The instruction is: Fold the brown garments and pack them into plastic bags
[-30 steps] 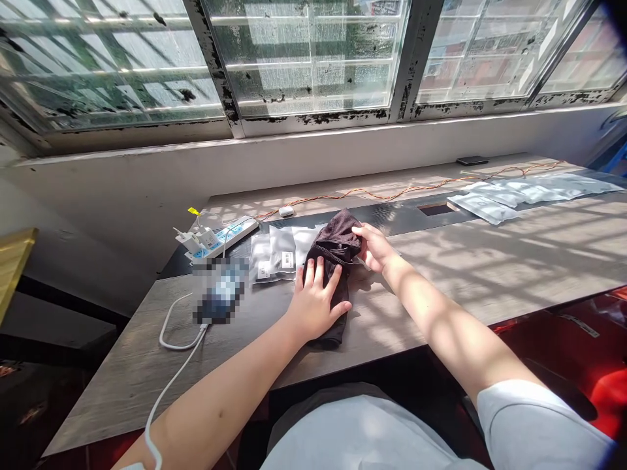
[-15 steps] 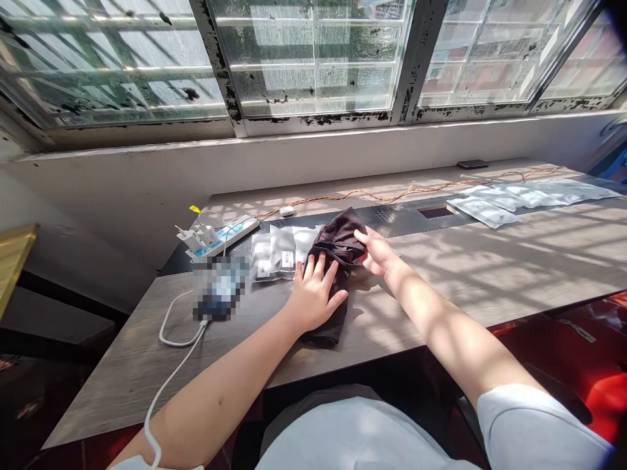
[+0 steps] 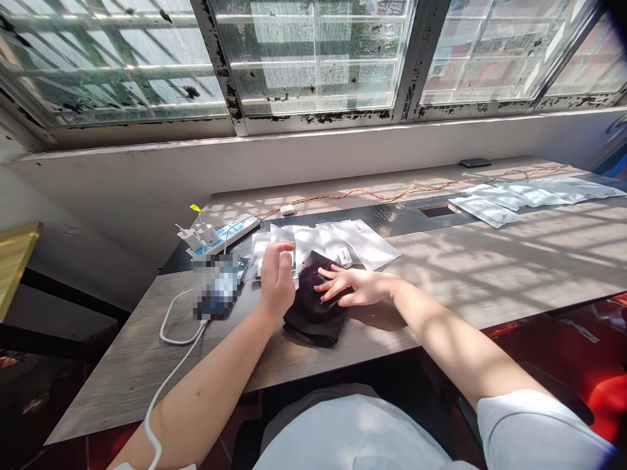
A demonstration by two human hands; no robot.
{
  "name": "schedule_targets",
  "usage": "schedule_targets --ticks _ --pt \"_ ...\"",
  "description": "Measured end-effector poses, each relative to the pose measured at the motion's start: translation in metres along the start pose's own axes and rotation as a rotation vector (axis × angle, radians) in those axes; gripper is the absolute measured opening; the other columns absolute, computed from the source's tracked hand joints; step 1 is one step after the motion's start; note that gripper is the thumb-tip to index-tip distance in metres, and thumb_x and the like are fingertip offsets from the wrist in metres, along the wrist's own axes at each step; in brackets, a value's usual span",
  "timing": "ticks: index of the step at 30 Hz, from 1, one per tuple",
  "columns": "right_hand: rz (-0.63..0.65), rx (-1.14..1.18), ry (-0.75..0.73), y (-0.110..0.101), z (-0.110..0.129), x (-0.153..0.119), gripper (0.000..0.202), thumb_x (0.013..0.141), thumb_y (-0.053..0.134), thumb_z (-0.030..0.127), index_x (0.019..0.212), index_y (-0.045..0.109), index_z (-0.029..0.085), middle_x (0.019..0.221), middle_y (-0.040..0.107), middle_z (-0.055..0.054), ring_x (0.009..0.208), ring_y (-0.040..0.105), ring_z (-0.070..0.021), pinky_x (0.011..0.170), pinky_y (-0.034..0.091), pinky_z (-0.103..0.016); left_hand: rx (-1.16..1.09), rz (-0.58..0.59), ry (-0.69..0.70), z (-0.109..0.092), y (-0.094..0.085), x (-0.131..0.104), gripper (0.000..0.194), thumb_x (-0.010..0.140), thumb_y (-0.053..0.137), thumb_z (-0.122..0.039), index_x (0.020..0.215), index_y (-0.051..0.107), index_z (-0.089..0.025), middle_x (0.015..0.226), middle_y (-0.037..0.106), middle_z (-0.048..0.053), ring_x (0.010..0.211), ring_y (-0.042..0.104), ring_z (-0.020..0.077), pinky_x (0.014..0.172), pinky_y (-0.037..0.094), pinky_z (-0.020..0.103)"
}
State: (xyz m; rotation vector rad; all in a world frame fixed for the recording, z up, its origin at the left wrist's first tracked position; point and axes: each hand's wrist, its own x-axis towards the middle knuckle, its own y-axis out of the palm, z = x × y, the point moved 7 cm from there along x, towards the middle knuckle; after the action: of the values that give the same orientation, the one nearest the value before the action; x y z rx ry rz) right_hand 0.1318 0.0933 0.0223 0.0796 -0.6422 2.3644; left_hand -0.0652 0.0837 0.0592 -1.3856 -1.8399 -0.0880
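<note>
A dark brown folded cloth [image 3: 313, 310] lies on the grey wooden table [image 3: 465, 274] in front of me. My right hand [image 3: 350, 287] rests flat on the cloth's upper right part, fingers spread. My left hand [image 3: 275, 277] hovers just left of the cloth, lifted off it, fingers loosely curled and holding nothing. Several clear plastic bags [image 3: 337, 240] with barcode labels lie just behind the cloth.
A white power strip [image 3: 223, 236] with chargers sits at the back left, a blurred phone [image 3: 219, 287] on a white cable [image 3: 169, 326] beside it. An orange wire [image 3: 392, 192] runs along the back. More plastic bags [image 3: 519, 196] lie far right, past a rectangular slot [image 3: 435, 210].
My right hand folded the raised half of the cloth down toward me and now lies flat on it. My left hand lifted off the cloth. The bags behind are now uncovered.
</note>
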Motion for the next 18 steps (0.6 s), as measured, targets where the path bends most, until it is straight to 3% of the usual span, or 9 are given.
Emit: schedule_targets --ticks 2,4,6,8,10,13,18 --pt "-0.024 -0.065 -0.02 -0.001 0.001 -0.002 0.017 0.074 0.088 0.032 0.091 0.087 0.033 0.103 0.082 0.0 0.117 0.074 -0.0287 0.115 0.049 -0.049 0.129 0.126 0.13 -0.012 0.011 -0.001 0.023 0.105 0.041 -0.032 0.104 0.062 -0.024 0.113 0.069 0.009 0.113 0.065 0.0249 0.102 0.05 0.042" --pt "-0.143 -0.111 0.02 -0.01 -0.002 -0.002 0.01 0.083 0.081 0.038 0.086 0.085 0.029 0.092 0.081 -0.001 0.097 0.076 -0.0254 0.098 0.058 -0.043 0.287 0.38 0.303 -0.023 0.033 -0.011 0.022 0.104 0.044 -0.029 0.099 0.065 -0.023 0.105 0.07 0.009 0.105 0.065 0.0255 0.098 0.05 0.042" --pt "-0.32 -0.198 0.093 -0.027 -0.008 -0.005 0.023 0.091 0.073 0.043 0.08 0.081 0.025 0.082 0.077 -0.002 0.08 0.072 -0.0227 0.082 0.058 -0.038 0.416 0.674 0.465 -0.028 0.057 -0.029 0.024 0.104 0.046 -0.028 0.095 0.067 -0.022 0.099 0.069 0.009 0.097 0.065 0.026 0.092 0.051 0.043" --pt "-0.451 -0.308 0.162 -0.041 -0.014 -0.008 0.027 0.09 0.074 0.047 0.078 0.076 0.022 0.077 0.073 -0.003 0.073 0.066 -0.0209 0.074 0.053 -0.034 0.505 0.846 0.535 -0.027 0.069 -0.045 0.023 0.104 0.048 -0.029 0.097 0.069 -0.021 0.097 0.067 0.009 0.094 0.065 0.0267 0.087 0.051 0.042" --pt "-0.444 -0.365 0.216 -0.045 -0.021 -0.007 0.027 0.083 0.082 0.049 0.08 0.075 0.023 0.075 0.071 -0.003 0.07 0.062 -0.0198 0.07 0.049 -0.032 0.553 0.882 0.528 -0.024 0.074 -0.052 0.023 0.104 0.048 -0.029 0.105 0.069 -0.019 0.1 0.067 0.011 0.094 0.065 0.0274 0.086 0.052 0.042" --pt "-0.315 -0.376 0.267 -0.038 -0.031 -0.002 0.029 0.075 0.087 0.049 0.08 0.074 0.024 0.074 0.07 -0.003 0.069 0.06 -0.0199 0.066 0.044 -0.03 0.585 0.885 0.511 -0.023 0.076 -0.056 0.027 0.105 0.046 -0.03 0.115 0.068 -0.018 0.104 0.066 0.011 0.095 0.066 0.0272 0.086 0.052 0.042" --pt "-0.252 -0.326 0.325 -0.028 -0.034 0.001 0.021 0.075 0.081 0.035 0.07 0.065 0.023 0.065 0.064 -0.001 0.063 0.053 -0.0176 0.059 0.038 -0.029 0.587 0.926 0.502 -0.028 0.076 -0.057 0.025 0.106 0.048 -0.032 0.108 0.069 -0.019 0.098 0.067 0.01 0.092 0.066 0.0267 0.082 0.051 0.041"
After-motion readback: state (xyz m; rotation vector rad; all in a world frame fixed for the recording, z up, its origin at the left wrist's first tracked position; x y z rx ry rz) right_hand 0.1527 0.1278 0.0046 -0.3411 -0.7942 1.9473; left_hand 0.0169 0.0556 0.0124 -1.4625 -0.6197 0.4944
